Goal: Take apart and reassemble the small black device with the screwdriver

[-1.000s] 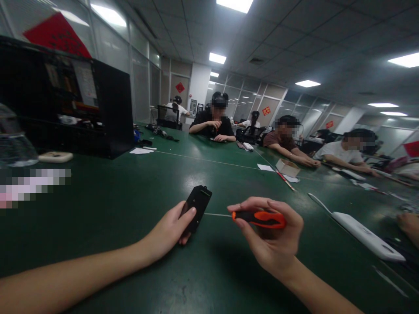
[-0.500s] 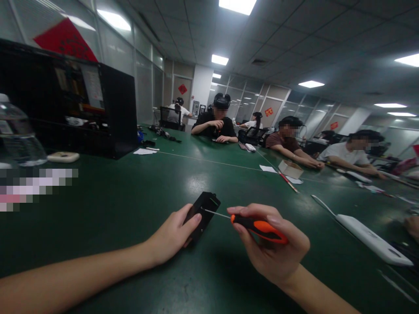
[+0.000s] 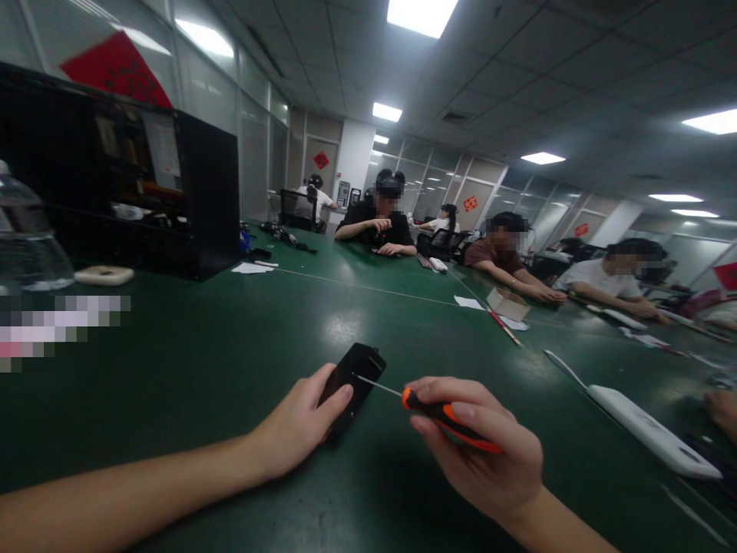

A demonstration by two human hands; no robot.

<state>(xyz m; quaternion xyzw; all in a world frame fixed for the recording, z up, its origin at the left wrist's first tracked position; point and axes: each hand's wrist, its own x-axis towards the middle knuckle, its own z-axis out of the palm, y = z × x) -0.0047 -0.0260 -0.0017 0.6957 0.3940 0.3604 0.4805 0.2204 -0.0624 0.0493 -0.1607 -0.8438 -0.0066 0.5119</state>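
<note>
Above the green surface (image 3: 322, 499), toward its near edge, the left hand (image 3: 299, 422) grips a black rectangular casing (image 3: 360, 396). The right hand (image 3: 495, 453) grasps an orange-and-black screwdriver (image 3: 431, 412), its tip at this casing.

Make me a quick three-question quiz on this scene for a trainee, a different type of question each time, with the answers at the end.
1. Multiple choice: Which colours show on the screwdriver in the right hand?
A) blue and white
B) orange and black
C) green and yellow

2. Fill in the blank: The black case is gripped by the ____.

3. True or false: The screwdriver points away from the black case.

Key:
1. B
2. left hand
3. False; it points toward the black case.
</note>
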